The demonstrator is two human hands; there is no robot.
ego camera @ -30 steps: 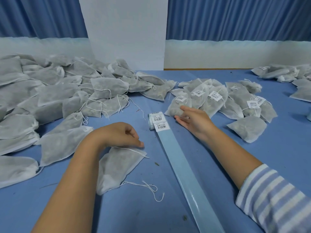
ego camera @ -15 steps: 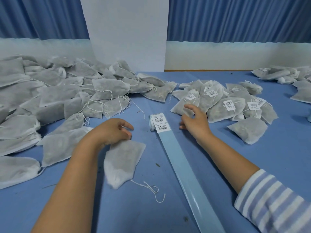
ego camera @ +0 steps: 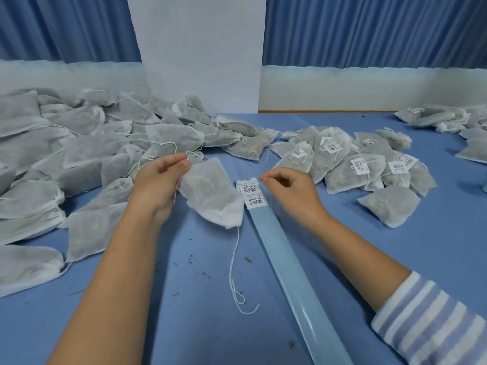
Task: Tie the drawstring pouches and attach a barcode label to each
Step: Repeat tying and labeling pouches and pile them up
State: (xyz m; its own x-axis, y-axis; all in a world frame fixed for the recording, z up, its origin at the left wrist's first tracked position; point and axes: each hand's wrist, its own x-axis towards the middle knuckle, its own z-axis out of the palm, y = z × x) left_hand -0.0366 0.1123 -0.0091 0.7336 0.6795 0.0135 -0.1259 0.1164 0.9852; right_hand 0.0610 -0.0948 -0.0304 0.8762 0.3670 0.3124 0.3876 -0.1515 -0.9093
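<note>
Head view.

- Left hand (ego camera: 158, 185), at 11 o'clock from frame centre: thumb and fingers pinch the far edge of one pouch (ego camera: 210, 196). The pouch hangs slanted over the table (ego camera: 434, 246) with its gathered mouth toward 6 o'clock.
- Drawstring (ego camera: 233, 264): slack. It trails from the mouth toward 6 o'clock and ends in a loose loop on the cloth. Not yet tied, by the look of it.
- Right hand (ego camera: 295, 193), at 2 o'clock from centre: fingers curled, with thumb and forefinger tips nearly together over the label roll (ego camera: 246, 183). I cannot tell whether a label is between them.
- Backing strip (ego camera: 290, 264): runs from the roll toward 5 o'clock.
- Unlabelled heap (ego camera: 79, 159) at 9 to 10 o'clock. Labelled heap (ego camera: 355, 164) at 2 o'clock.

Risks, as judged:
- The pouch is held by its closed end with the mouth low. If the cinch is loose, filling could shake out. Flecks (ego camera: 247, 259) already lie on the cloth.
- The dangling string could snag or knot on itself before a proper tie.
- The pouch edge sits just beside the roll, so a lifted label could catch the fabric or land crooked.
- A sticky label might fold onto the fingers.

Writing:
- The two exposed labels on the roll each show a barcode under a short line of characters, too small to read.
- The heap labels look the same.
- No brand visible.
</note>
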